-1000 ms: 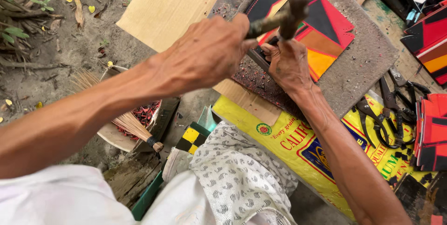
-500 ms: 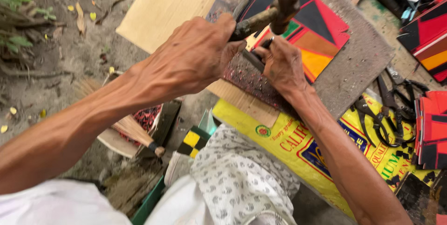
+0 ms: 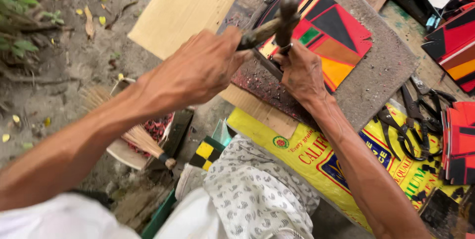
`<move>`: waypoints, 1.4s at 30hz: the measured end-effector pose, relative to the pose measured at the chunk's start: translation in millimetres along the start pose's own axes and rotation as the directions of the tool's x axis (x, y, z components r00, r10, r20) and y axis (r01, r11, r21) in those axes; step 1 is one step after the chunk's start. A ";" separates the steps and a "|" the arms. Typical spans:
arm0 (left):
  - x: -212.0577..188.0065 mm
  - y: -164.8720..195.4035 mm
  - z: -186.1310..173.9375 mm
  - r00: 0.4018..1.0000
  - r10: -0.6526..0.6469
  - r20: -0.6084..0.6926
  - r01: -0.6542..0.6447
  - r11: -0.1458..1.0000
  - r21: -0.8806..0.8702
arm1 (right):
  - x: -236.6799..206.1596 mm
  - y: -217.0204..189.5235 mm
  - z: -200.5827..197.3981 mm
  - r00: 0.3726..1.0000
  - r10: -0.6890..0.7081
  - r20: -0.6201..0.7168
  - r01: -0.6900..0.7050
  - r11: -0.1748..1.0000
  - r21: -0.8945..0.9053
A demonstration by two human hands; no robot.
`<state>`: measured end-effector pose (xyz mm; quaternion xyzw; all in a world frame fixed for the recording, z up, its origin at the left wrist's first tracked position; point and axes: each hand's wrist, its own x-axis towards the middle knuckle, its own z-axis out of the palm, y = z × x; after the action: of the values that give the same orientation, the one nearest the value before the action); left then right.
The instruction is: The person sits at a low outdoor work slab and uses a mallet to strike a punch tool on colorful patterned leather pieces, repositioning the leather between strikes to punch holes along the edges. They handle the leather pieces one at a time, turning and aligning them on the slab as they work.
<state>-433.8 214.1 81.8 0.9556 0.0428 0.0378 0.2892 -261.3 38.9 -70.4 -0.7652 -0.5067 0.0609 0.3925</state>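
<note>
Both hands work over the grey slab [image 3: 381, 71]: the left hand [image 3: 198, 68] has its fingers wrapped around a hammer [image 3: 277, 21], while the right hand [image 3: 302, 71] pinches a metal chisel [image 3: 269, 66]. Under them a multicoloured sheet [image 3: 331, 36] lies toward the slab's far edge, and scissors [image 3: 415, 125] rest by its right edge.

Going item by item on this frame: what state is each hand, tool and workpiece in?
left hand: closed around the hammer handle
hammer: raised, head above the right hand
right hand: gripping a small metal tool, mostly hidden, against the board
coloured panel: lying flat on the grey board
scissors: lying on the yellow sack, untouched
brush: lying on the ground
</note>
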 end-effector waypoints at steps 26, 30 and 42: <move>-5.3 -43.7 60.1 0.954 -0.226 0.198 0.217 0.974 0.066 | -15.5 -11.3 -34.2 0.965 0.259 0.046 -0.260 0.910 0.324; -5.4 -42.0 60.5 0.956 -0.234 0.178 0.223 0.971 0.081 | -13.7 -12.6 -34.3 0.961 0.269 0.071 -0.278 0.919 0.280; -8.1 -43.2 58.9 0.965 -0.200 0.171 0.191 0.979 0.064 | -15.1 -12.4 -30.6 0.975 0.219 0.041 -0.222 0.949 0.224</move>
<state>-438.7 216.7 8.5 0.9528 0.1119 -0.0766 0.2717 -262.5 12.2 -45.9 -0.7665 -0.4108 0.1681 0.4642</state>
